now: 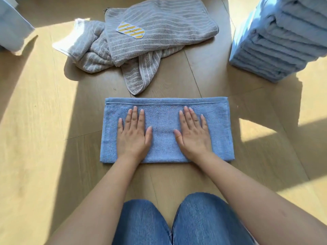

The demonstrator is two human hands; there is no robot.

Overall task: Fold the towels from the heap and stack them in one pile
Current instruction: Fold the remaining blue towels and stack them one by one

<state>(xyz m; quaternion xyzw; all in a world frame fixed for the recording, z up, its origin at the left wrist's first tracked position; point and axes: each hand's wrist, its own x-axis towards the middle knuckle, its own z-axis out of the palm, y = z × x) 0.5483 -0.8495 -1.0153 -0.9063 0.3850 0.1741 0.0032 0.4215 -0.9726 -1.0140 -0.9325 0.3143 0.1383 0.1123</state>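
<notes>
A blue towel (164,119), folded into a long rectangle, lies flat on the wooden floor in front of my knees. My left hand (133,134) presses flat on its left half, fingers straight. My right hand (193,132) presses flat on its right half in the same way. Beyond the blue towel lies a heap of grey striped towels (141,41), with a yellow striped tag (130,30) on the top one. At the far right stands a tall pile of folded light blue towels (283,43).
The wooden floor (44,138) has bright sun patches and shadows. A pale cloth or furniture edge (12,29) shows at the top left corner. My knees in blue jeans (177,221) are at the bottom centre.
</notes>
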